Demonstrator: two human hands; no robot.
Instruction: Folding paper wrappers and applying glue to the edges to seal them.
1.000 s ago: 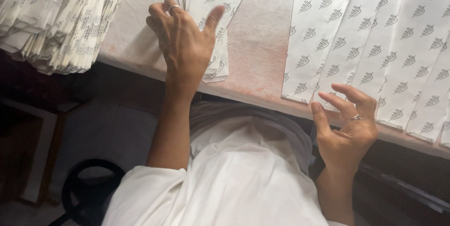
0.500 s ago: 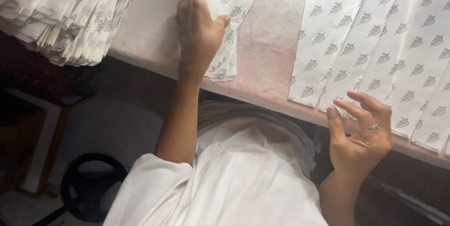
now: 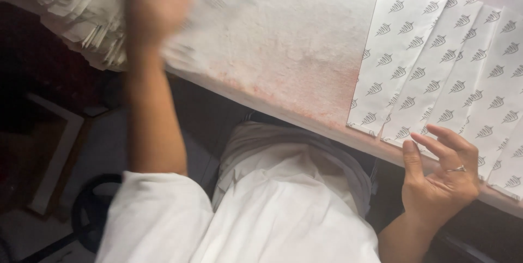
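My left hand (image 3: 158, 1) is a blur at the top left, over the edge of a big loose pile of white printed paper sheets (image 3: 81, 12). A blurred whitish smear of a small stack of sheets (image 3: 188, 50) trails beside the hand and seems to move with it. My right hand (image 3: 441, 178) hovers at the table's near edge, fingers spread, holding nothing. Its fingertips reach the bottom ends of several long white leaf-printed sheets (image 3: 436, 61) fanned out side by side.
The table (image 3: 283, 45) has a pale, pink-stained cover, and its front edge runs diagonally across the view. Below it are my white shirt (image 3: 261, 208), a dark floor and a black round wheel-like object (image 3: 90, 214) at the lower left.
My left hand swept left from the middle of the table toward the big pile, and the small stack it pressed on left its spot. My right hand stayed by the fanned sheets.
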